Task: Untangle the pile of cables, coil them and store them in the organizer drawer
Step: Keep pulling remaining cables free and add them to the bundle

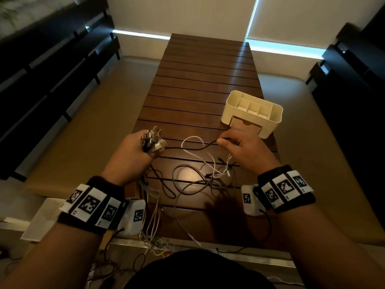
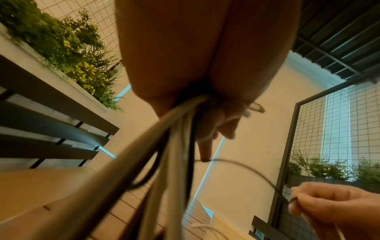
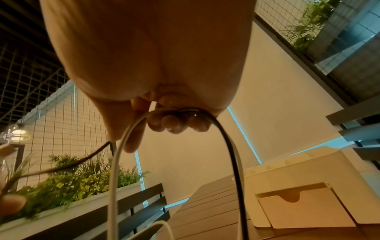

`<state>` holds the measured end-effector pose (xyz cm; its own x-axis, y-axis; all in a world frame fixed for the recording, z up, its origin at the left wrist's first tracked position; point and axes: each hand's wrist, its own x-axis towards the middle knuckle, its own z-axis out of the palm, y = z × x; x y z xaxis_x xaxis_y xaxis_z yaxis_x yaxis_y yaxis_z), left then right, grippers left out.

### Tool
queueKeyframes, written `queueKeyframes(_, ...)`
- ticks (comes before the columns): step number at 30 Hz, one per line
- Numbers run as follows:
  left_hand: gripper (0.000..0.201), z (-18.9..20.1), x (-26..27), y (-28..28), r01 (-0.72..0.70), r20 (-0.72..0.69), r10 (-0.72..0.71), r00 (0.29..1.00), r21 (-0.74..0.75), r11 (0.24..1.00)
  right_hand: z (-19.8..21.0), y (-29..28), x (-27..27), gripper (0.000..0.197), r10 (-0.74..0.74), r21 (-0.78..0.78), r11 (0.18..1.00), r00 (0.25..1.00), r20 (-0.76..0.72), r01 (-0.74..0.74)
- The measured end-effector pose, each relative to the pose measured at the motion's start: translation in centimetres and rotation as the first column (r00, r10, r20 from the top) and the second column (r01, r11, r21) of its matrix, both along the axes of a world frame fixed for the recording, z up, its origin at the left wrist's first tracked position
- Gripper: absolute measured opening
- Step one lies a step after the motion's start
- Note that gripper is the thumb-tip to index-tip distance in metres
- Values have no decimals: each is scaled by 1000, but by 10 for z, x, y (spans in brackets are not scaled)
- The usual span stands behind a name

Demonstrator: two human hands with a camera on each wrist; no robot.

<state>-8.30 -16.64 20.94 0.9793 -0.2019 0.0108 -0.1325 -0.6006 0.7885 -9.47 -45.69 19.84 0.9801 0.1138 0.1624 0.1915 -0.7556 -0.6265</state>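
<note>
A tangle of black, grey and white cables [image 1: 195, 180] lies on the near end of the wooden slat table [image 1: 204, 80] and trails over its front edge. My left hand [image 1: 137, 149] grips a bunch of cable plugs [image 1: 153, 138], the cords hanging down from the fist [image 2: 174, 129]. My right hand [image 1: 239, 147] pinches a thin black cable [image 1: 195, 147] that runs across to the left hand; in the right wrist view a white cable [image 3: 115, 162] also loops under its curled fingers [image 3: 176, 123]. The cream organizer [image 1: 253, 112] stands just beyond the right hand, its drawer [image 3: 302, 209] slightly pulled out.
Dark slatted benches [image 1: 52, 80] flank the table on the left and right [image 1: 350, 65]. A planter with yellow flowers [image 2: 68, 48] sits beyond the left bench. More cables [image 1: 154, 245] hang off the table's near edge toward the floor.
</note>
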Motion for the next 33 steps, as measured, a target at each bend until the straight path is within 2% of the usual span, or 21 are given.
queueKeyframes(3,7,2,1,-2,-94,110,95,989,-11,995,-3,4,-2,17,40,-53,998,997,-63,-43)
queueKeyframes(6,9,5,-4,-15,-40,175,50,983,-63,997,-6,18,-5,17,115,-78,990,992,-52,-119)
queueKeyframes(8,8,7,-8,-29,65,123,-55,991,-76,995,-3,29,-7,17,169,-86,982,985,23,-167)
queueKeyframes(10,14,8,-12,-41,165,38,-164,986,-17,986,4,37,-8,17,205,-103,975,974,96,-195)
queueKeyframes(12,18,7,-14,-48,205,-1,-205,979,43,978,11,41,-8,18,235,-152,965,961,145,-213)
queueKeyframes(14,19,9,-15,-46,198,24,-199,980,34,980,9,38,-7,16,255,-201,955,952,171,-219)
queueKeyframes(16,20,11,-15,-39,156,77,-151,985,-57,986,-4,29,-6,14,185,-235,961,969,163,-144)
queueKeyframes(19,15,19,-14,-23,54,134,-27,991,-196,979,-32,-1,-4,17,-82,-246,965,996,41,90)
queueKeyframes(22,11,21,-14,-11,-17,129,47,991,-224,974,-54,-30,-4,18,-300,-371,898,945,-127,236)
queueKeyframes(24,8,21,-13,-6,-39,117,66,991,-221,975,-56,-39,-2,20,-362,-393,881,910,-202,263)
queueKeyframes(27,7,21,-14,-7,-6,103,27,994,-198,980,-40,-32,0,15,-317,-188,944,901,-298,270)
queueKeyframes(29,7,22,-16,-10,40,82,-25,996,-185,982,-24,-21,-1,22,-233,-2,970,920,-317,245)
queueKeyframes(31,8,21,-18,-13,82,48,-75,996,-157,984,-8,-11,-5,26,-176,144,964,940,-293,225)
queueKeyframes(33,8,19,-20,-14,111,7,-111,994,-117,987,10,-3,-10,16,-124,239,954,965,-230,180)
